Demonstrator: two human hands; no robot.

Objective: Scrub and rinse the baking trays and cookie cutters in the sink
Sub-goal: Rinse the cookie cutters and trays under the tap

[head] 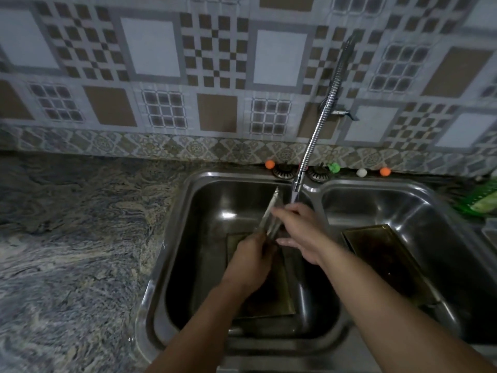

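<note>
My left hand (251, 261) grips the lower end of a thin metal piece (271, 208), seen edge-on and tilted up under the tap spout (298, 184); whether it is a tray or a cutter I cannot tell. My right hand (301, 235) lies against its upper part with the fingers fairly straight. Water runs from the spout onto my hands. A dark rectangular baking tray (271, 297) lies flat in the left sink basin (188, 238) beneath my hands. A second dark tray (387, 262) leans in the right basin (419, 208).
A flexible metal tap hose (322, 109) comes down from the tiled wall. Small orange, green and white balls (269, 164) sit behind the sink. A green rack (481, 200) stands at the far right. A marbled stone counter (75, 224) stretches to the left.
</note>
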